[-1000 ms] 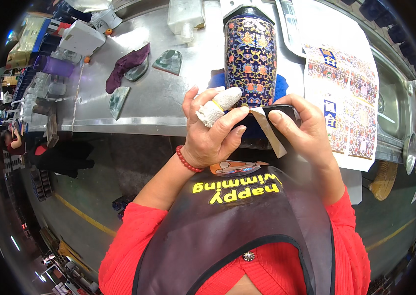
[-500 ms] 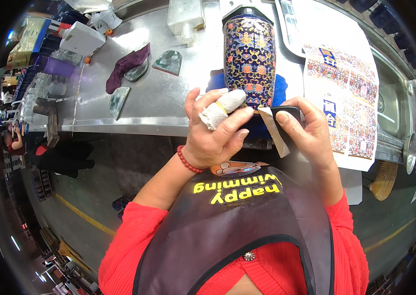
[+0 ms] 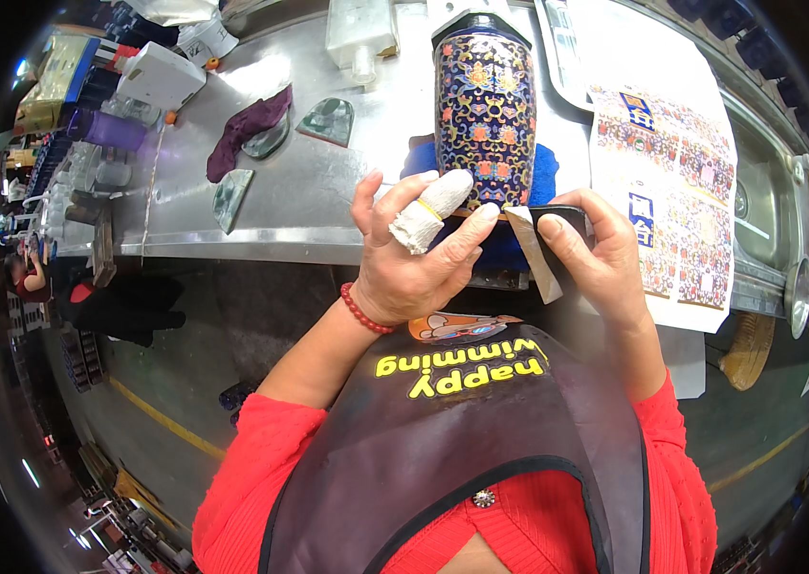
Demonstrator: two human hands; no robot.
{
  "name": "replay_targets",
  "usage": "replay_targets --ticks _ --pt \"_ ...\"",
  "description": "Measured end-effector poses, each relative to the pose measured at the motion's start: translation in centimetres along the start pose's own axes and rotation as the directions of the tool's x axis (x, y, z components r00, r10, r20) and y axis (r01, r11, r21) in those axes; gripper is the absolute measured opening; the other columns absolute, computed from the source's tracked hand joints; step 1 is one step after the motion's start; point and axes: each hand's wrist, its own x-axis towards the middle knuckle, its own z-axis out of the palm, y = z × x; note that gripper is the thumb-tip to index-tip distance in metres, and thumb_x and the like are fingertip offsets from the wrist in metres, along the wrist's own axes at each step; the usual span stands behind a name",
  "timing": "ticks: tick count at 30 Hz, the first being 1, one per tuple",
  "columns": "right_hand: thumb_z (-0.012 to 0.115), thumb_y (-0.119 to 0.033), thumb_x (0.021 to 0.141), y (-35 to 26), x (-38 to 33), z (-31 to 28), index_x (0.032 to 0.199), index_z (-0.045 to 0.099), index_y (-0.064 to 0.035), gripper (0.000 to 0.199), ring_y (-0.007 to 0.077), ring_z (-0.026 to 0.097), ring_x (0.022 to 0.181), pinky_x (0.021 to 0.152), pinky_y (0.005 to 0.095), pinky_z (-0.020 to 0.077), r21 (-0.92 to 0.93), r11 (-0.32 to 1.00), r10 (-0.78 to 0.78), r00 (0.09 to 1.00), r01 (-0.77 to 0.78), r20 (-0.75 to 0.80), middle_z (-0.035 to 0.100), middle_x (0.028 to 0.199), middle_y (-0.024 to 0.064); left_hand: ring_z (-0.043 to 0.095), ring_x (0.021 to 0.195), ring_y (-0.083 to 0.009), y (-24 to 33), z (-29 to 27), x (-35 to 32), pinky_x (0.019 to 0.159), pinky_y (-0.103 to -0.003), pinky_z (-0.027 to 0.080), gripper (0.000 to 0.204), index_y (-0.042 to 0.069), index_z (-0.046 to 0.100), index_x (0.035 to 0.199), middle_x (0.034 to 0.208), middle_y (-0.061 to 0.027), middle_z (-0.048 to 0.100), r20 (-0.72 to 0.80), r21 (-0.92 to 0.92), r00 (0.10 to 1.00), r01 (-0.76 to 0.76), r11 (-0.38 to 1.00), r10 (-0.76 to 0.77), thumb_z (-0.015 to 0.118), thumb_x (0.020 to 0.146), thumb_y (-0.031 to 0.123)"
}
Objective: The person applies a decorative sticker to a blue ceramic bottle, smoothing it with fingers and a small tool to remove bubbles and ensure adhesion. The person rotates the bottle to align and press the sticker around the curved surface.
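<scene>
A tall dark-blue vase with a colourful floral pattern lies with its base toward me on a blue cloth. My left hand is at the base, fingers apart, its thumb tip at the lower edge. White cloth held by a yellow band wraps one of its fingers. My right hand pinches a flat black piece, perhaps a tool, just right of the base. From there a thin greyish-tan strip hangs down; whether it is attached to the black piece cannot be made out.
Printed pattern sheets lie to the right, before a metal sink. On the metal table at left are a purple cloth and green-white curved pieces. A clear bottle and a white jug stand farther back.
My left thumb has moved slightly up and right along the vase's base, and the wrapped finger has shifted a little left. My right hand stays nearly still with the black piece.
</scene>
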Motion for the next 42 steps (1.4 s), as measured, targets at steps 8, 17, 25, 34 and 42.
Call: replay_targets --ticks 8,17,25,34,42 --pt "0.072 -0.015 0.097 0.6 0.2 0.3 0.097 0.068 0.0 0.016 0.0029 0.056 0.07 0.061 0.0232 0.0467 0.006 0.996 -0.089 0.994 0.089 -0.064 0.066 0.075 -0.0014 0.05 0.125 -0.0282 -0.2 -0.3 -0.7 0.119 -0.056 0.019 0.045 0.019 0.072 0.129 0.132 -0.0073 0.066 0.014 -0.015 0.999 0.04 0.999 -0.04 0.072 0.085 0.024" --pt "0.072 -0.014 0.097 0.6 0.2 0.3 0.098 0.068 0.0 0.015 0.0019 0.055 0.071 0.061 0.022 0.0463 0.053 0.996 -0.068 0.997 0.071 -0.045 0.066 0.077 -0.0024 0.049 0.126 -0.0268 0.2 0.0 -0.9 0.118 -0.056 0.02 0.045 0.022 0.074 0.127 0.131 -0.0062 0.067 0.018 0.094 1.0 0.015 0.995 -0.017 0.074 0.082 0.022" --pt "0.071 -0.015 0.099 0.5 0.2 0.3 0.1 0.066 -0.0004 0.016 0.0028 0.055 0.079 0.07 0.0213 0.0467 0.066 0.998 -0.014 1.0 0.015 -0.01 0.066 0.085 -0.0021 0.051 0.124 -0.0272 0.3 0.2 -1.2 0.118 -0.058 0.02 0.043 0.021 0.074 0.126 0.13 -0.008 0.067 -0.009 0.095 1.0 -0.011 0.995 0.012 0.072 0.083 0.023" --pt "0.07 -0.016 0.099 0.7 0.1 0.0 0.101 0.065 -0.0006 0.016 0.0033 0.055 0.082 0.073 0.0211 0.0467 0.068 0.997 0.034 0.999 -0.035 0.016 0.065 0.088 -0.0024 0.048 0.126 -0.0256 0.8 0.5 -2.5 0.115 -0.062 0.02 0.043 0.028 0.07 0.128 0.128 0.0001 0.058 -0.107 0.098 0.994 0.012 0.995 -0.002 0.072 0.085 0.022" --pt "0.07 -0.015 0.1 0.9 0.1 0.0 0.101 0.065 -0.001 0.015 0.0033 0.056 0.082 0.073 0.0211 0.0469 0.113 0.992 0.052 0.998 -0.055 0.027 0.065 0.087 -0.0025 0.047 0.129 -0.0235 2.3 1.3 -1.4 0.117 -0.059 0.015 0.039 0.033 0.072 0.127 0.127 -0.0018 0.066 0.04 0.31 0.992 -0.127 0.942 0.12 0.071 0.089 0.024"
